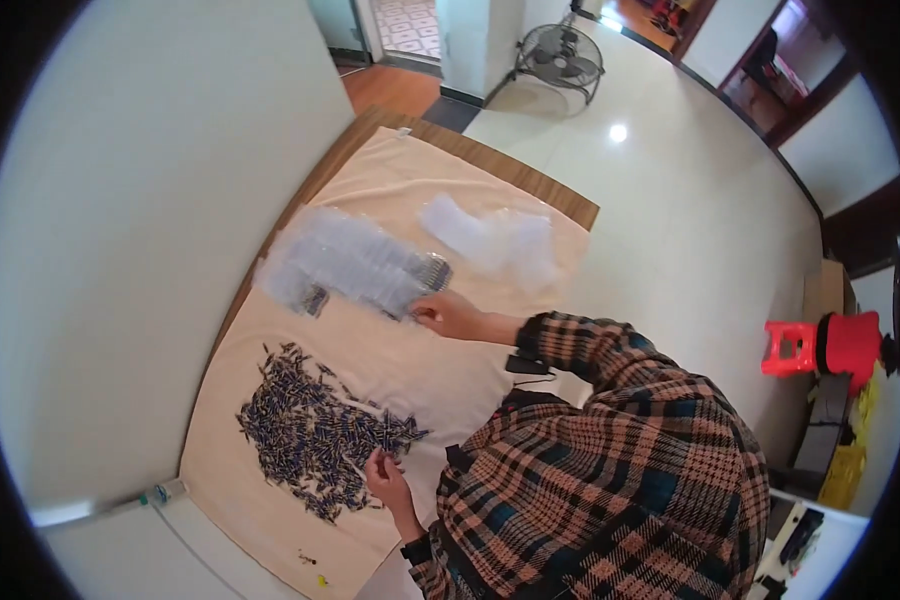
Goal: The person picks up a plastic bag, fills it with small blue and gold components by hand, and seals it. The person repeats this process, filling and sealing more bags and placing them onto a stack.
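A large heap of small, dark pen-like pieces with bluish and pale parts (305, 430) lies spread on the peach cloth (270, 545). At its right edge is my left hand (390, 482), fingers closed together; a thin pale strip shows beside the fingertips, but what they hold is too small to make out. Farther off, my right hand (450, 314) pinches at the near edge of a row of clear plastic bags (345, 255). Dark pieces show in the ends of some bags. Another pile of clear bags (495, 240) rests to the right of the row.
The cloth covers a wooden table (530, 190) set against a white wall (150, 220). Beyond it, a floor fan (560, 62) stands on the shiny tiles. A red plastic stool (790, 348) is at the far right. Small scraps (320, 579) lie near the cloth's front edge.
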Available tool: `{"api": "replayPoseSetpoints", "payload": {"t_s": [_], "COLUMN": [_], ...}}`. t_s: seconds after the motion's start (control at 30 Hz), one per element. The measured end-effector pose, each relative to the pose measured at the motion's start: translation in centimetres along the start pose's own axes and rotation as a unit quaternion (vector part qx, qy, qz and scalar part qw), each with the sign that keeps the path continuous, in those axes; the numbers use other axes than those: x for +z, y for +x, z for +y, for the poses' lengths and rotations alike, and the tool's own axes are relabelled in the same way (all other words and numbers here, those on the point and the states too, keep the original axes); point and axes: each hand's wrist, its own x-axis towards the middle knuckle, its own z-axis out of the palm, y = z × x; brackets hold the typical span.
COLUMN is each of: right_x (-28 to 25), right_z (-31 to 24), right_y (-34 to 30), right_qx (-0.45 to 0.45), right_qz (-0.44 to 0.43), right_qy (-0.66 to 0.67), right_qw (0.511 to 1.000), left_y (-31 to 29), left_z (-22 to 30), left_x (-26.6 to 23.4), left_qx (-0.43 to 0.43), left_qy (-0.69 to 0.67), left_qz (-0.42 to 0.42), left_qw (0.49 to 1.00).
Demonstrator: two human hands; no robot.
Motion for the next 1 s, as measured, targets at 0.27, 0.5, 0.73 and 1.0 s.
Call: {"api": "replayPoseSetpoints", "payload": {"t_s": [0.27, 0.5, 0.73, 1.0], "right_x": [-10.6, -11.3, -10.0, -10.2], "right_z": [6.5, 7.5, 11.5, 11.7], "right_y": [-10.8, -6.4, -5.6, -5.8], "right_qx": [0.157, 0.043, 0.067, -0.017], "right_qz": [0.124, 0.084, -0.082, 0.037], "right_qy": [-0.218, -0.413, -0.44, -0.364], "right_qw": [0.955, 0.906, 0.892, 0.93], "left_y": [1.7, 1.2, -0.7, -0.8], "left_z": [1.1, 2.2, 3.5, 3.0], "left_x": [3.4, 5.9, 5.9, 6.1], "left_qx": [0.023, 0.041, 0.014, 0.001], "left_qy": [0.054, 0.019, 0.033, 0.012], "left_qz": [-0.081, -0.101, -0.06, -0.044], "left_qw": [0.995, 0.994, 0.998, 0.999]}}
